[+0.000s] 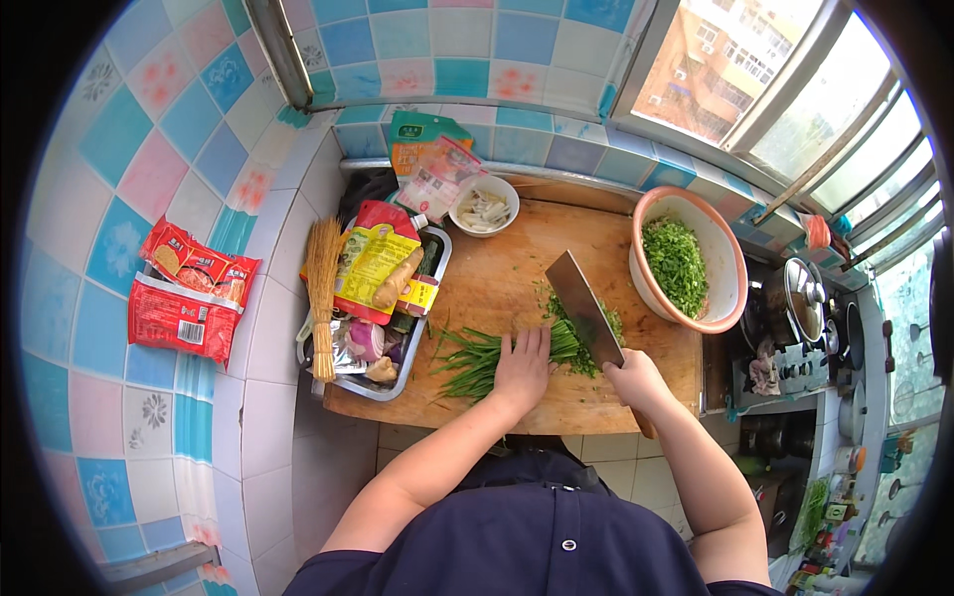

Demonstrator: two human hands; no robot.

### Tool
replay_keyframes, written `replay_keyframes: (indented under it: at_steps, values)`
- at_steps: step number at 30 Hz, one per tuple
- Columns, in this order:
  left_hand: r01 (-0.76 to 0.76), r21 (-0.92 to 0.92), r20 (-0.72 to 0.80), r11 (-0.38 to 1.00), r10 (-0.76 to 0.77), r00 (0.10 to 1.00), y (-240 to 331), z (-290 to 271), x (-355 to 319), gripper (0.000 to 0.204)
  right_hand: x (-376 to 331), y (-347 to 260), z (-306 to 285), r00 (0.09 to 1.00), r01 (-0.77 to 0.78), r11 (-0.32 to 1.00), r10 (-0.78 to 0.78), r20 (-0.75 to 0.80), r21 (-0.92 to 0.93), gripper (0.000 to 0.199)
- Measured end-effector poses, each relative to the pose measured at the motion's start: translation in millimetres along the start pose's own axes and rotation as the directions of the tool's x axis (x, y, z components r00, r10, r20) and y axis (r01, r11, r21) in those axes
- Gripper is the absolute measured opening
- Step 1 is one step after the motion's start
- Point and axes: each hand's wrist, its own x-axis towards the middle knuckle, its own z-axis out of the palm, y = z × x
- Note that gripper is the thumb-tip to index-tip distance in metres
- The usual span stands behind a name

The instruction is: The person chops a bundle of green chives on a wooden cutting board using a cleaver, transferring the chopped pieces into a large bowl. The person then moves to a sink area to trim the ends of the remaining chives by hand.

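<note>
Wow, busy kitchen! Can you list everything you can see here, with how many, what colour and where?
Long green chive stalks: one bunch, green, on the board under the left hand.
Broad steel cleaver: one, grey, over the chives.
Wooden cutting board: one, brown, on the counter.
Pink-rimmed round basin: one, white inside, at the board's right, holding chopped greens.
Small white bowl: one, at the board's far edge.
Metal tray: one, silver, left of the board, with packets, ginger and onion.
Straw whisk brush: one, tan, beside the tray.
Red snack packets: two, on the left counter.
Left hand: pressing the chives.
Right hand: gripping the cleaver.
</note>
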Motion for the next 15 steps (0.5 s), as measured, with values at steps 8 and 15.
replay_keyframes:
  at_steps: [8,15]
  values:
    - [-0.037,0.055,0.005,0.998,0.037,0.999,3,9,0,0.056,-5,-6,8,0.986,-0.132,0.988,0.14,0.089,-0.086,0.029]
    - [-0.076,0.063,-0.026,0.995,0.078,0.997,4,7,-2,0.055,34,-5,53,0.983,0.045,0.984,-0.074,-0.165,-0.173,0.028]
